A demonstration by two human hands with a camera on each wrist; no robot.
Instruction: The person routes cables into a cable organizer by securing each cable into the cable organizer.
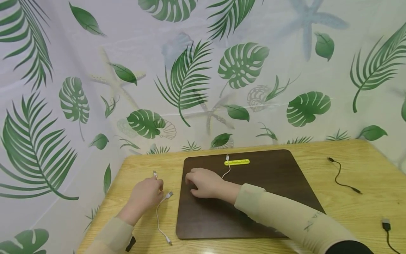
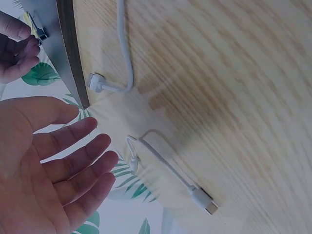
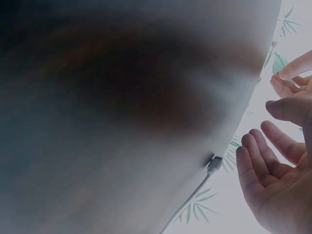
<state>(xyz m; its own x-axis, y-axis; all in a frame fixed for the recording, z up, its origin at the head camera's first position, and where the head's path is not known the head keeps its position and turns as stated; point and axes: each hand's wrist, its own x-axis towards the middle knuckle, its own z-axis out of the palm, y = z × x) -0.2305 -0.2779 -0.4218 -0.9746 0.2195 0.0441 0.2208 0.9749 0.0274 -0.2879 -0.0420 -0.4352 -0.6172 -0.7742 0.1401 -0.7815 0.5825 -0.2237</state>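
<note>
My left hand (image 1: 145, 195) hovers at the left of the wooden table, its fingers loosely bent with nothing between them. Near its fingertips a short white USB cable (image 2: 163, 163) lies on the wood; the head view shows only its plug. Another white USB cable (image 1: 160, 225) lies just right of that hand. Over the left part of a dark brown board (image 1: 253, 197) is my right hand (image 1: 204, 182), palm down, relaxed and holding nothing. At the board's far edge sits a yellow cable holder (image 1: 242, 162) with a white cable (image 1: 227, 168) at its left end, partly hidden by the right arm.
On the table's right side lie a short black cable (image 1: 338, 176) and, closer to me, another black cable (image 1: 386, 225) with a USB plug. A leaf-patterned sheet (image 1: 196, 141) rises behind the table and along its left side.
</note>
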